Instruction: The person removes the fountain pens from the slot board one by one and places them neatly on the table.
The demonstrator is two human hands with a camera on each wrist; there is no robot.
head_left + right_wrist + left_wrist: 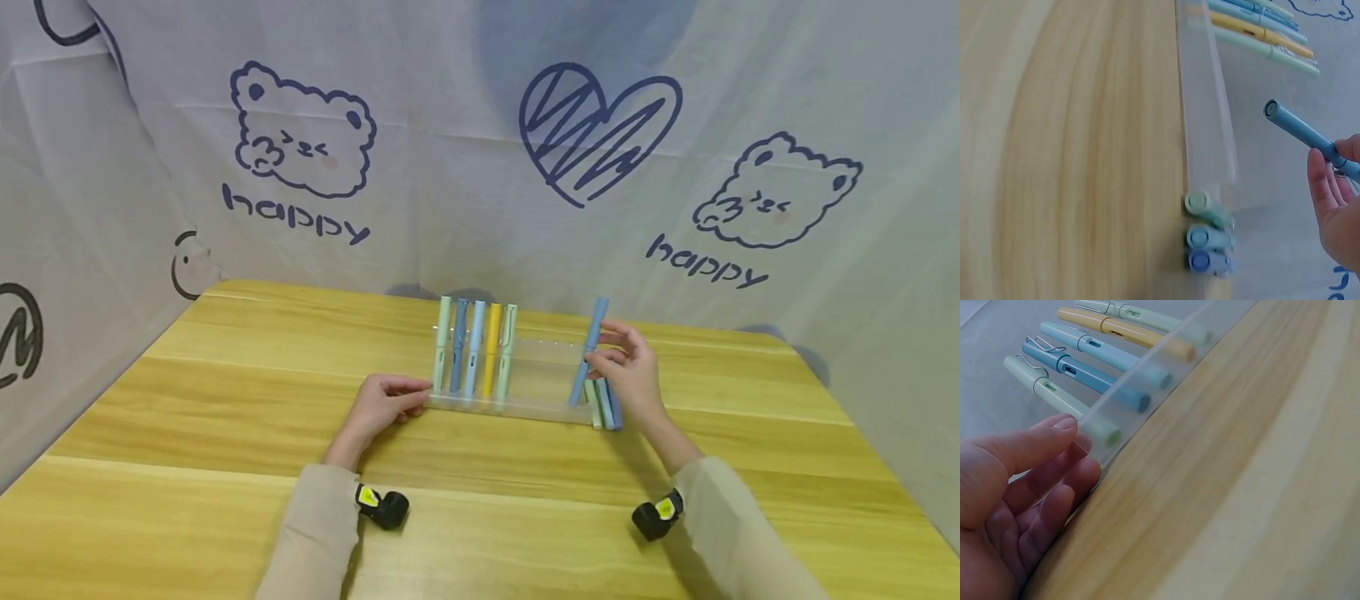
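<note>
A clear plastic pen stand (536, 408) lies on the table, with several capped pens side by side in its left half. From the left they are light green (442, 333), darker blue (458, 333), light blue (476, 342), yellow (492, 342) and light green again (508, 342). My left hand (386, 402) pinches the stand's front left corner between thumb and fingers. With thumb and fingertips my right hand (632, 371) holds a blue pen (1297, 129), tilted, above the right end of the stand.
Three pens lie side by side at the stand's right end: green (1197, 202), light blue (1200, 237) and violet-blue (1202, 261). A white cloth (442, 208) with drawings hangs behind the wooden table (480, 533).
</note>
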